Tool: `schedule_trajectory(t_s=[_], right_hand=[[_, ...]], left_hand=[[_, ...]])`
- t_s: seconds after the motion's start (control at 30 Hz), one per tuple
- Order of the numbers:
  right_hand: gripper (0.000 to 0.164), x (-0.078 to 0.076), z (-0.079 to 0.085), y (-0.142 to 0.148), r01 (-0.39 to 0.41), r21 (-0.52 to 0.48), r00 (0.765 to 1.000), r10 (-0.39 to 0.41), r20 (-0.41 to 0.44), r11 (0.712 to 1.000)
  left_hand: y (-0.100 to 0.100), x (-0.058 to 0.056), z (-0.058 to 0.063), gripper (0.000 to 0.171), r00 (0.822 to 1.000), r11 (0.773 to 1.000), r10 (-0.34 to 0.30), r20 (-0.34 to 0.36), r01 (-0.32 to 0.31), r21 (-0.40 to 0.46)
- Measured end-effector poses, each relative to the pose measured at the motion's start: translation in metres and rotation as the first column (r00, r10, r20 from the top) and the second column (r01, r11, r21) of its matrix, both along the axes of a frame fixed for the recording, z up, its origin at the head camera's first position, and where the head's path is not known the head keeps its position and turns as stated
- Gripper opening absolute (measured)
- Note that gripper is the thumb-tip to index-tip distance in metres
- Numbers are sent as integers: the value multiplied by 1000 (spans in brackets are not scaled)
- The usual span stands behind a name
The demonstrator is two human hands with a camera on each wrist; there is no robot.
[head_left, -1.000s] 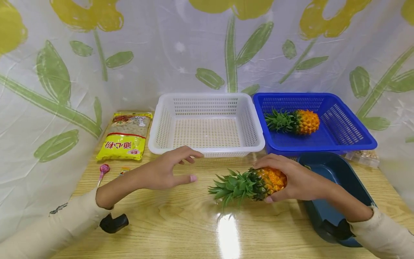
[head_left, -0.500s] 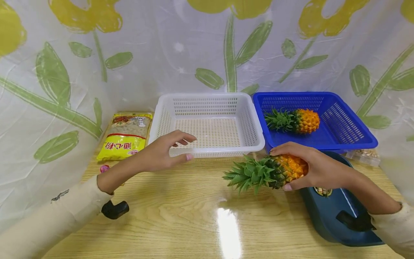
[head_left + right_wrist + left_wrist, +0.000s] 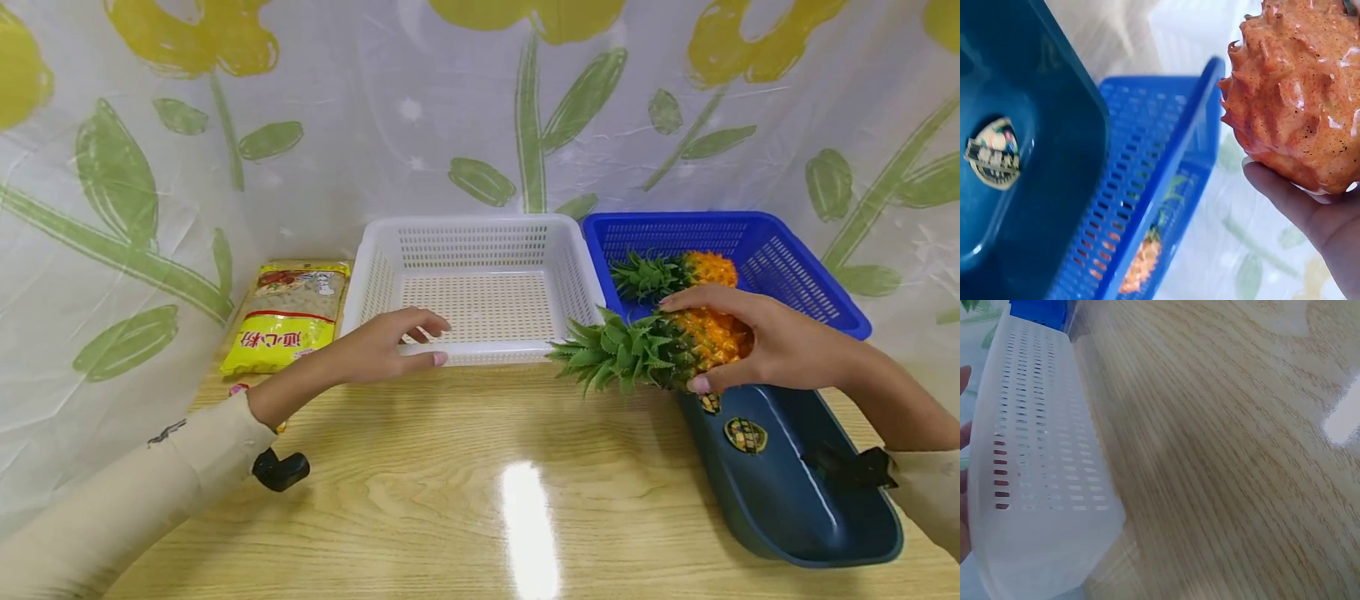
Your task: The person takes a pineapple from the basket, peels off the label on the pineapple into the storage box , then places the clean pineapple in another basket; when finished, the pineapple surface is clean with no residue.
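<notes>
My right hand point(image 3: 772, 337) grips a pineapple point(image 3: 723, 333) by its orange body, its green leaves pointing left. It is held up over the front edge of the blue basket point(image 3: 840, 317). Inside that basket lies another pineapple point(image 3: 712, 268), partly hidden by the held one. In the right wrist view, the thumb or a finger curves under the spiky pineapple point(image 3: 1297, 94). My left hand point(image 3: 386, 346) hangs with loosely bent fingers over the front rim of the white basket point(image 3: 517, 350), holding nothing. Whether it touches the rim I cannot tell.
A dark teal basin point(image 3: 795, 492) with stickers stands at the right, in front of the blue basket. At the left lies a yellow bag of macaroni point(image 3: 281, 321). A lollipop point(image 3: 238, 389) is mostly covered by the left forearm. A patterned curtain point(image 3: 337, 125) hangs behind.
My right hand has lifted the pineapple off the table and carried it right and away from me, toward the blue basket. My left hand has moved forward to the white basket's rim.
</notes>
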State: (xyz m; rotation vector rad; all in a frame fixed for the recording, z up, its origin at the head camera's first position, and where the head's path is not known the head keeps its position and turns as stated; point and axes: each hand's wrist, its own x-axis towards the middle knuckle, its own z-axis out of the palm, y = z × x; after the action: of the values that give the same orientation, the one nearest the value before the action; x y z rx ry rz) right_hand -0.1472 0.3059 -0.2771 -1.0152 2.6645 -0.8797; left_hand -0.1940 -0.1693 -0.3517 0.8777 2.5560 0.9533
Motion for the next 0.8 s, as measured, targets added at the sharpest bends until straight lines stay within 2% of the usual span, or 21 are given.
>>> schedule_trajectory(t_s=[0.2, 0.27, 0.53, 0.57, 0.8], right_hand=[[81, -14, 6, 10, 37, -9, 992, -35, 122, 999], [80, -19, 7, 14, 58, 9, 989, -59, 134, 998], [76, -38, 10, 32, 115, 80, 985, -124, 121, 990], [76, -40, 11, 35, 114, 73, 983, -123, 136, 991], [73, -57, 17, 47, 110, 114, 990, -119, 73, 987]], left_hand=[[0, -4, -4, 48, 999, 999, -25, -29, 25, -24], [1, -5, -5, 46, 999, 999, -31, -30, 30, -32], [2, -5, -1, 41, 999, 997, -38, 23, 39, -63], [2, -5, -1, 40, 999, 997, -41, 26, 42, -66], [1, -6, 0, 35, 998, 996, -42, 44, 46, -83]])
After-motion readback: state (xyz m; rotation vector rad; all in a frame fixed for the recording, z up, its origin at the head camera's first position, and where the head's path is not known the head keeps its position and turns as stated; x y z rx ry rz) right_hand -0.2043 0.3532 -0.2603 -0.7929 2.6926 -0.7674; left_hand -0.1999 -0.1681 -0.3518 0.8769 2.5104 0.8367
